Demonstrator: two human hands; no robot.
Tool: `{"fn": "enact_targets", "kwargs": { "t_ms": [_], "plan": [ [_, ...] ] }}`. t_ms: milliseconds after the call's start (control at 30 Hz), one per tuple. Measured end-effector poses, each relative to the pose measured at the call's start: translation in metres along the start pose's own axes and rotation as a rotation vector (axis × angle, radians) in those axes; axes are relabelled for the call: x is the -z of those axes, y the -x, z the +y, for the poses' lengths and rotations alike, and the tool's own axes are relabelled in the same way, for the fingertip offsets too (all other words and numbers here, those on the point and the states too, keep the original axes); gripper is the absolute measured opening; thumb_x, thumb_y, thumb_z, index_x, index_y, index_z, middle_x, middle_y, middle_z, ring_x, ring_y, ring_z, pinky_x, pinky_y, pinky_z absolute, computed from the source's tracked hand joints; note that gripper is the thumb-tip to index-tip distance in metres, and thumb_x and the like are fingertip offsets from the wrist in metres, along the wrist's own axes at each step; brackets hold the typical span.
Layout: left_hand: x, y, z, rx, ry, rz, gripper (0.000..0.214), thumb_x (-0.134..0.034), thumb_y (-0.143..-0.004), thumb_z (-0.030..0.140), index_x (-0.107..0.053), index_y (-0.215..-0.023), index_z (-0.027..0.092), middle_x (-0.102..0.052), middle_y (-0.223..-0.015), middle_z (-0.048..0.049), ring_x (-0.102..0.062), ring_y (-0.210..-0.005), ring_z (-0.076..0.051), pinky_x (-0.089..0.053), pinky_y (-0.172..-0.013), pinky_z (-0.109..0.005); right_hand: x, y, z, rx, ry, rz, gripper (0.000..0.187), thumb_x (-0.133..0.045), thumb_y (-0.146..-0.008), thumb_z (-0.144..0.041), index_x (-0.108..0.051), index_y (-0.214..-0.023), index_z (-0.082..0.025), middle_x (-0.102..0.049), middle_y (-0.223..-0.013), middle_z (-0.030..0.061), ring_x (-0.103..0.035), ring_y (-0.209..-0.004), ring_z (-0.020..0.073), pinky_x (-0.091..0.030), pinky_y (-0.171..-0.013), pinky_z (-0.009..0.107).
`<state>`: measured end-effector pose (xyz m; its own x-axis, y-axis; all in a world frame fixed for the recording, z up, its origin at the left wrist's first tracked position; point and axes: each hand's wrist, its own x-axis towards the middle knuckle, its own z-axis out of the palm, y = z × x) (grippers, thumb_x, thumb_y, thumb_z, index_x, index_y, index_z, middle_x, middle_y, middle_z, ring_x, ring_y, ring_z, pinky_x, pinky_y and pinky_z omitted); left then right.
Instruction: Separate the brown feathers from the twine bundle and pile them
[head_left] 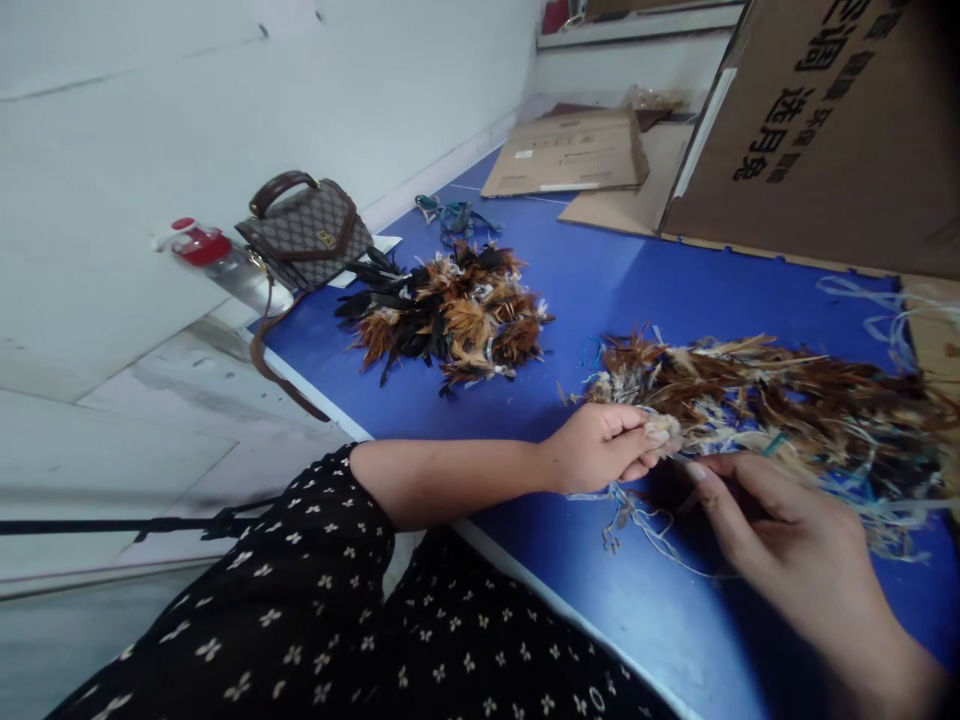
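Note:
Pinched in my left hand [607, 447] is a small bunch of pale feathers [664, 432], the tips pointing right. My right hand [787, 540] is close beside it, thumb and forefinger pressed together on what looks like a thin strand, too fine to name for certain. A long loose heap of brown and cream feathers [757, 385] lies just beyond both hands. Under my left wrist, tangled pale string [626, 512] rests on the blue table [592, 600]. Farther left sits a pile of tied brown and black feather bunches [472, 310].
A patterned handbag [311, 235] and a red-capped bottle [217, 260] stand at the table's left end by the wall. Blue-green strings [457, 215] lie behind the feather pile. Flattened cardboard [570, 150] and a large cardboard box [817, 140] take up the back right.

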<state>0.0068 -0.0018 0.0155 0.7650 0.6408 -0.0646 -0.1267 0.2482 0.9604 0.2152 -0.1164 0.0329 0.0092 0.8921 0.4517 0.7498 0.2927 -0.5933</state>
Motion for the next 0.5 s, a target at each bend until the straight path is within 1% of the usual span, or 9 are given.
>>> {"fn": "enact_targets", "kwargs": {
  "t_ms": [67, 133, 233, 333, 433, 500],
  "plan": [
    [0.000, 0.000, -0.002, 0.035, -0.048, 0.000, 0.036, -0.067, -0.115, 0.035, -0.065, -0.084, 0.018, -0.058, -0.065, 0.0044, -0.048, -0.055, -0.007, -0.036, -0.056, -0.026, 0.003, 0.000, -0.002, 0.031, -0.009, -0.010, 0.027, -0.072, -0.114, -0.049, -0.082, -0.099, -0.029, -0.081, -0.082, 0.0009, -0.074, -0.064, 0.0177, -0.057, -0.059, 0.033],
    [0.000, 0.000, -0.003, 0.094, -0.090, -0.014, 0.039, -0.068, -0.116, 0.035, -0.064, -0.081, 0.018, -0.056, -0.061, 0.0049, -0.047, -0.054, -0.007, -0.036, -0.055, -0.025, 0.005, -0.001, -0.003, 0.051, -0.033, -0.013, 0.021, -0.074, -0.113, -0.046, -0.081, -0.101, -0.029, -0.082, -0.086, 0.0008, -0.076, -0.068, 0.0178, -0.057, -0.059, 0.032],
    [0.000, 0.000, -0.004, 0.221, -0.122, -0.088, 0.037, -0.075, -0.113, 0.029, -0.065, -0.080, 0.017, -0.061, -0.065, 0.0044, -0.050, -0.056, -0.006, -0.040, -0.058, -0.024, 0.008, -0.001, -0.005, 0.051, -0.071, -0.015, 0.018, -0.076, -0.111, -0.044, -0.081, -0.101, -0.031, -0.080, -0.086, 0.0010, -0.075, -0.069, 0.0190, -0.056, -0.058, 0.033],
    [-0.002, 0.001, -0.011, 0.328, -0.199, -0.195, 0.035, -0.076, -0.112, 0.022, -0.066, -0.079, 0.016, -0.064, -0.068, 0.0038, -0.056, -0.058, -0.006, -0.045, -0.062, -0.023, 0.010, -0.004, -0.007, 0.066, -0.139, -0.055, 0.017, -0.077, -0.111, -0.043, -0.082, -0.098, -0.032, -0.080, -0.087, 0.0021, -0.075, -0.071, 0.0208, -0.058, -0.062, 0.034],
    [-0.005, 0.002, -0.020, 0.389, -0.252, -0.325, 0.034, -0.076, -0.111, 0.019, -0.068, -0.078, 0.016, -0.068, -0.070, 0.0022, -0.062, -0.064, -0.009, -0.050, -0.067, -0.024, 0.009, -0.008, -0.008, 0.084, -0.236, -0.182, 0.023, -0.075, -0.113, -0.040, -0.084, -0.094, -0.032, -0.080, -0.086, 0.0025, -0.075, -0.073, 0.0199, -0.059, -0.064, 0.033],
    [-0.007, 0.004, -0.022, 0.397, -0.236, -0.445, 0.035, -0.074, -0.110, 0.015, -0.069, -0.076, 0.016, -0.068, -0.070, 0.0020, -0.062, -0.066, -0.009, -0.051, -0.068, -0.024, 0.007, -0.008, -0.006, 0.070, -0.283, -0.250, 0.028, -0.073, -0.115, -0.042, -0.084, -0.092, -0.030, -0.078, -0.083, 0.0025, -0.073, -0.071, 0.0184, -0.057, -0.062, 0.031]
  ]
}}
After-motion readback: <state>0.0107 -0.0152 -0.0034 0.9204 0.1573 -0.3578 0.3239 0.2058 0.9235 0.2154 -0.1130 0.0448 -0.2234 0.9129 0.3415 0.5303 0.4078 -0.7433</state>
